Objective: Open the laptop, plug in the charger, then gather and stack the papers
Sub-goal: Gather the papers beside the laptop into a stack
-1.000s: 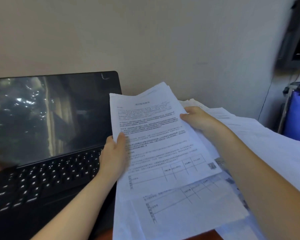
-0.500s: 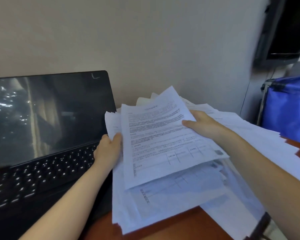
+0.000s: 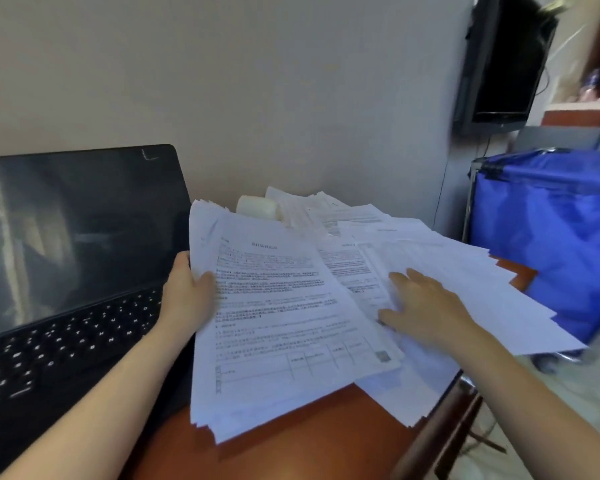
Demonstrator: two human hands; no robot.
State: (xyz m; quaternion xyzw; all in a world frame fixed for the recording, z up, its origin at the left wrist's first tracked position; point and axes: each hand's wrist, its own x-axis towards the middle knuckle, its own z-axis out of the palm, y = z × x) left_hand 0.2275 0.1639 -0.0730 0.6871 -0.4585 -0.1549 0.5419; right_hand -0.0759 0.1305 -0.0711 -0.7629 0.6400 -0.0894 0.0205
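Standing open just left of the grip, the laptop shows a dark screen. The left hand pinches the left edge of the printed paper stack, thumb on top and the other fingers hidden beneath. From that hold the stack runs rightward over the wooden table. Right of it, the right hand lies flat, fingers spread, on the loose sheets. Well right of both hands stands a blue bag.
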